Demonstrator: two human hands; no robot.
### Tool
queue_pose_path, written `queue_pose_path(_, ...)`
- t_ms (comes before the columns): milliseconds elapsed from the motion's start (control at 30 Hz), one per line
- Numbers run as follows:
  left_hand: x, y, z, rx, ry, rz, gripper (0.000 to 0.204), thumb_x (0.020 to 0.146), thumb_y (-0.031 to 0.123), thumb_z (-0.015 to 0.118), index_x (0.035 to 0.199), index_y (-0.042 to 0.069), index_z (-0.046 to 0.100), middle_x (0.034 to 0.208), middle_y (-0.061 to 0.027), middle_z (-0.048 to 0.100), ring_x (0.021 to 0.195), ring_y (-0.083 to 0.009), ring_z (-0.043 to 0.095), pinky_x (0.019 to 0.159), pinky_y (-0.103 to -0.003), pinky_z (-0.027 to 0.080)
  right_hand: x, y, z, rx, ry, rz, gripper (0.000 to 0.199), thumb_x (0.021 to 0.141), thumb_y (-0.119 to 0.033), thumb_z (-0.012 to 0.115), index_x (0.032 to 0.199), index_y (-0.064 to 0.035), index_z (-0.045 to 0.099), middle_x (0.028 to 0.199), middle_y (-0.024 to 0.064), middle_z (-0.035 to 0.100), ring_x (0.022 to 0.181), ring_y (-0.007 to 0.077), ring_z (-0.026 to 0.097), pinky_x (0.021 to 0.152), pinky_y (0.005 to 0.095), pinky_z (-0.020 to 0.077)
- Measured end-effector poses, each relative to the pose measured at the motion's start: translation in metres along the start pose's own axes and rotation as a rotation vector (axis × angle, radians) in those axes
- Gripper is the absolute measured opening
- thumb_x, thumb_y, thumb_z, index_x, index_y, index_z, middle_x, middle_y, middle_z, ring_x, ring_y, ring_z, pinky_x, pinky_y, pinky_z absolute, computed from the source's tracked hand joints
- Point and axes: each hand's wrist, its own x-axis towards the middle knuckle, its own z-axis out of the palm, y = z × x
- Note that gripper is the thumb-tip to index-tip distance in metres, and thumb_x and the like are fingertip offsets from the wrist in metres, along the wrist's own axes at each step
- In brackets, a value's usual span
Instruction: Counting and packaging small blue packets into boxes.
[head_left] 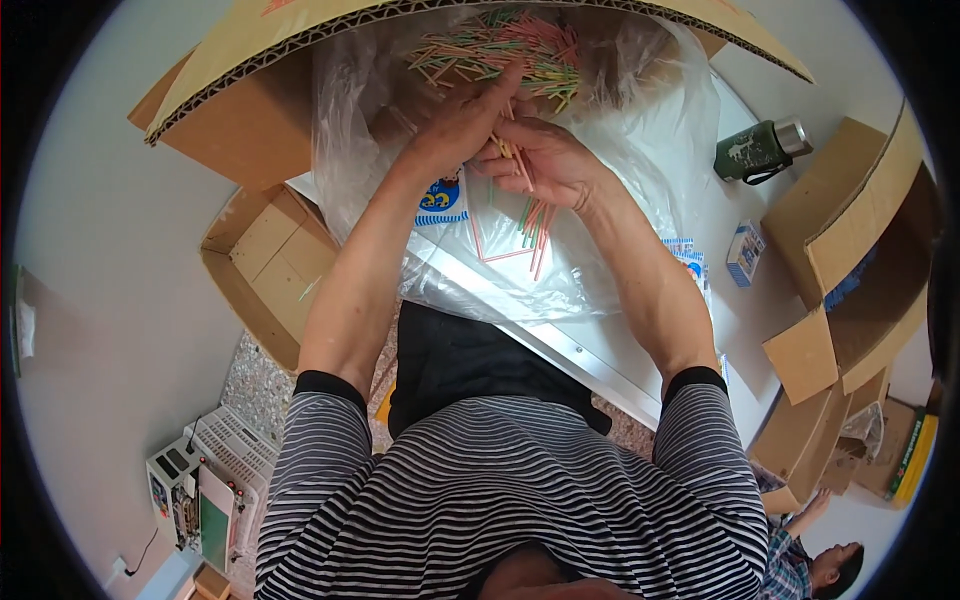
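Note:
My hands meet over a clear plastic bag (640,150) that lines an opened cardboard box. My right hand (555,160) is closed round a few thin coloured sticks (522,165), pink and yellow, slanting across its palm. Pressed close beside it, my left hand (465,125) has its fingers together at the upper ends of these sticks; its fingertips are partly hidden. Just beyond lies a loose pile of thin sticks (500,50) in pink, green and yellow. Below my right hand, more sticks (538,235) lie on the plastic. A blue-and-white packet (442,200) shows under my left wrist.
The big box's flap (230,130) arches over the far side. A cardboard tray (255,250) stands at left. To the right are a dark green flask (755,152), a small blue-and-white box (745,253) and an open carton (880,310). Another person (820,570) is at lower right.

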Motion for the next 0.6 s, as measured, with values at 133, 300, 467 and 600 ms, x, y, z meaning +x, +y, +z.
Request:
queue_pose_path(133,-0.016,-0.004,0.004,-0.05,0.328,0.171,0.043,0.101,0.039,0.06,0.112,-0.002,0.067,0.096,-0.0076,0.07,0.089,-0.0131,0.063,0.082,-0.028,0.05,0.003,0.006,-0.006,-0.031,0.14,-0.18,0.022,0.106,-0.029,0.052,0.107,-0.0083,0.058,0.089,0.0031,0.063,0.076,0.0117,0.06,0.062,0.0256,0.0491)
queue_pose_path(300,-0.055,-0.002,0.007,-0.261,0.587,0.271,0.03,0.097,0.02,0.068,0.117,-0.003,0.064,0.097,-0.0089,0.07,0.086,-0.0109,0.064,0.075,-0.025,0.051,0.007,0.023,-0.014,-0.395,0.449,-0.607,0.019,0.106,-0.026,0.052,0.106,-0.0073,0.055,0.089,0.0028,0.062,0.079,0.0126,0.06,0.073,0.0289,0.05)
queue_pose_path(467,-0.086,-0.016,-0.009,0.016,0.772,0.275,0.027,0.097,0.021,0.068,0.111,-0.002,0.065,0.094,-0.0094,0.071,0.078,-0.0115,0.064,0.07,-0.026,0.052,-0.008,0.036,-0.013,-0.817,0.399,-0.614,0.02,0.106,-0.023,0.053,0.109,-0.0034,0.054,0.089,0.0033,0.062,0.08,0.0107,0.059,0.074,0.0261,0.047)
queue_pose_path(600,-0.105,-0.011,-0.004,0.283,0.87,0.14,0.026,0.095,0.022,0.071,0.107,-0.001,0.066,0.092,-0.0097,0.072,0.072,-0.0131,0.065,0.066,-0.027,0.052,-0.009,0.039,-0.016,-1.006,0.474,-0.511,0.021,0.106,-0.023,0.052,0.108,-0.002,0.055,0.087,0.0039,0.063,0.078,0.011,0.06,0.071,0.0257,0.0474)
